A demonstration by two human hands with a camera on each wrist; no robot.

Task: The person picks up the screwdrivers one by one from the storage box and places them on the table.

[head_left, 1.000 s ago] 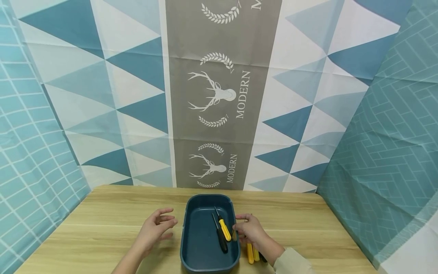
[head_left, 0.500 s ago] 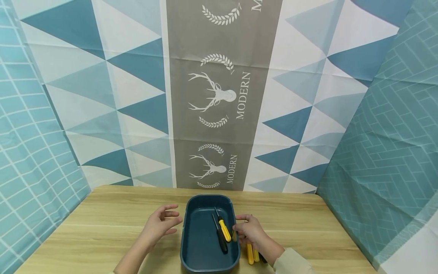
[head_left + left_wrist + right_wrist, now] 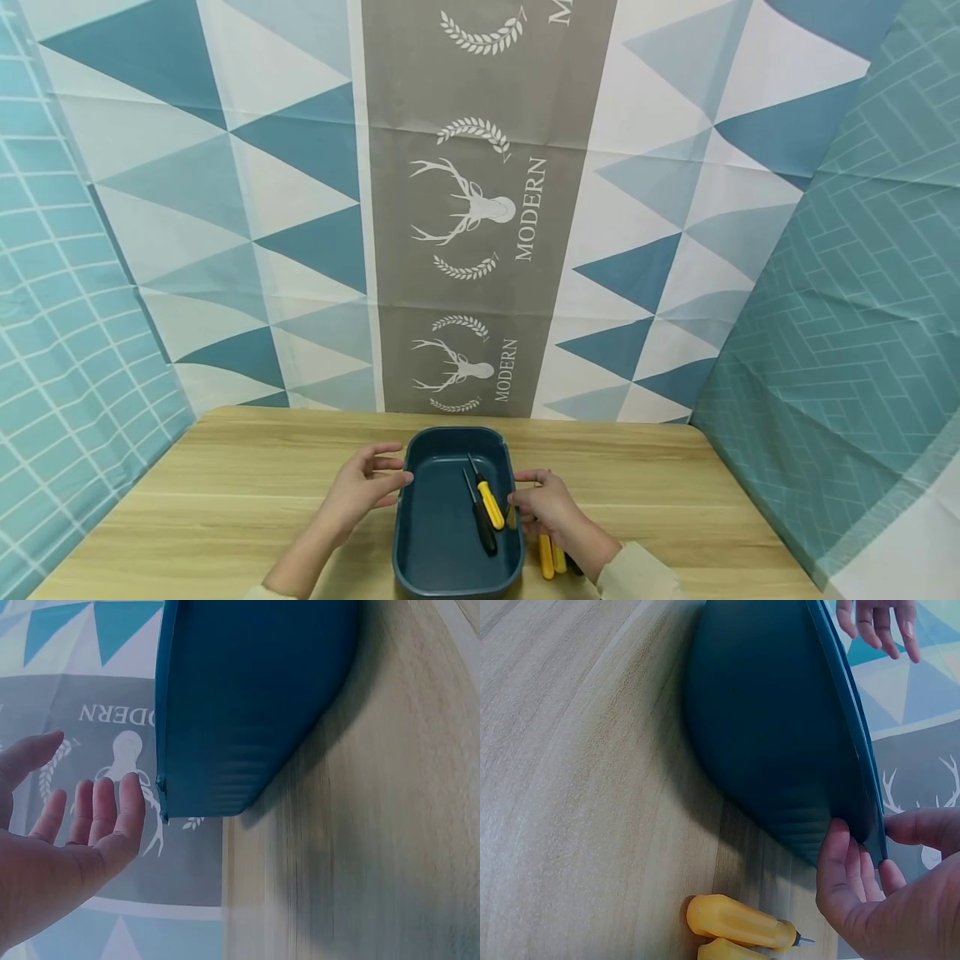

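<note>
A dark blue plastic bin [image 3: 431,533] stands lengthwise on the table. Inside it, toward its right side, lie a yellow-handled screwdriver [image 3: 491,505] and a black-handled screwdriver [image 3: 484,527]. My right hand [image 3: 551,507] pinches the bin's right rim, thumb on the inner side and fingers outside against the wall, as the right wrist view shows. My left hand [image 3: 360,489] is by the left rim, its thumb tip overlapping the edge in the head view. In the left wrist view its fingers [image 3: 105,814] are loosely bent, with nothing between them and the thumb.
Under my right wrist, beside the bin, lie yellow-handled screwdrivers [image 3: 739,922] and a black handle [image 3: 573,564]. A wood-grain table [image 3: 247,500] carries everything. Patterned cloth [image 3: 465,275] hangs behind it, with tile-print cloth [image 3: 847,350] at the sides.
My left hand has moved right, from a gap beside the bin up to its left rim. My right hand stays on the right rim, and the bin and screwdrivers keep their places.
</note>
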